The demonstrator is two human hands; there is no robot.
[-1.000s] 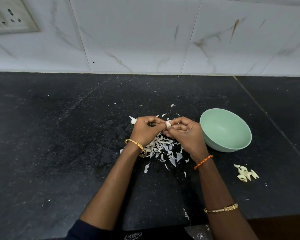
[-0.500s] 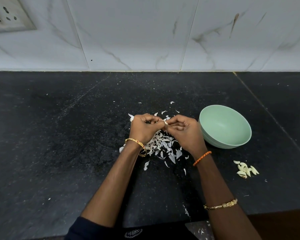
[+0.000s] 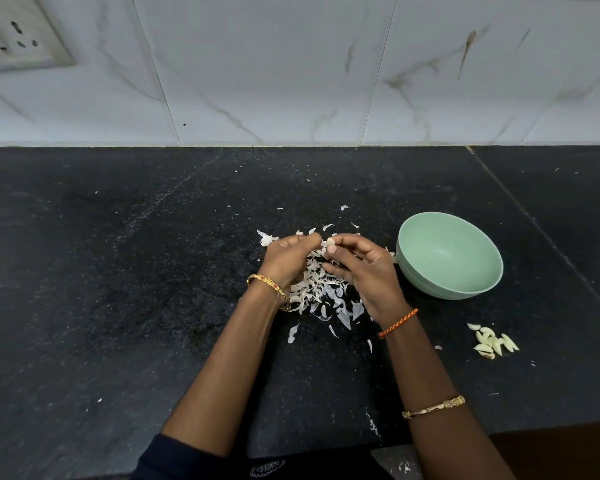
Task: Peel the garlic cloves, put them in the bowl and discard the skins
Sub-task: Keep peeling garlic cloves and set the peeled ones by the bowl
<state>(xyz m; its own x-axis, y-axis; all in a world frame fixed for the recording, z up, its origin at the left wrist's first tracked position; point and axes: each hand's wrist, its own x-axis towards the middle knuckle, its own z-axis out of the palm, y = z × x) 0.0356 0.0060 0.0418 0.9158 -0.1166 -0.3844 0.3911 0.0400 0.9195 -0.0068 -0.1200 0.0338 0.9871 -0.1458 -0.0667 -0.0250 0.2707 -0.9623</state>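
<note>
Garlic clove [image 3: 330,242] sits pinched between thumb and forefinger of the right hand [image 3: 364,271], raised over the skins [image 3: 321,292]. I see the left hand [image 3: 284,259] just beside it, fingers curled, fingertips close to the clove; whether they touch it or hold a scrap of skin I cannot tell. The skins lie heaped on the black counter [image 3: 118,271] under both hands. The green bowl [image 3: 449,256] stands just right of the right hand, and loose cloves [image 3: 494,342] lie right of that wrist, nearer me
</note>
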